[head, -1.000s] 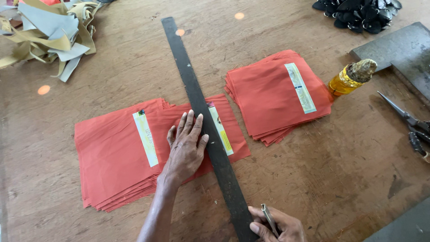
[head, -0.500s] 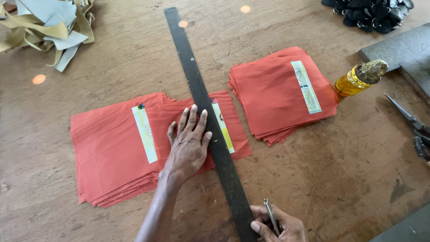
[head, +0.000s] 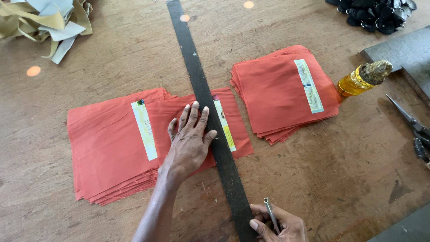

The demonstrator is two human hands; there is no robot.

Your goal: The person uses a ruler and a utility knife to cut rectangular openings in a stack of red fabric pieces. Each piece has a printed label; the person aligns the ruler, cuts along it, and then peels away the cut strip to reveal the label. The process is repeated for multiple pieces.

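Left hand (head: 190,141) spread flat, pinning ruler (head: 206,112) across centre red cloth (head: 235,139); right hand (head: 277,224) lower frame, fingers gripping blade (head: 270,214). Uncut yet.

To my right lies a second stack of red cloth squares (head: 282,94), a yellow bottle (head: 363,78) just beside it, scissors (head: 410,123) farther right. Leather scraps (head: 42,20) sit far left on my wooden surface (head: 112,58).

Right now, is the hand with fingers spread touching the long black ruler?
Touching. The head view shows the left hand pressed flat on the red cloth stack, its fingers lying on the black ruler with no gap visible.
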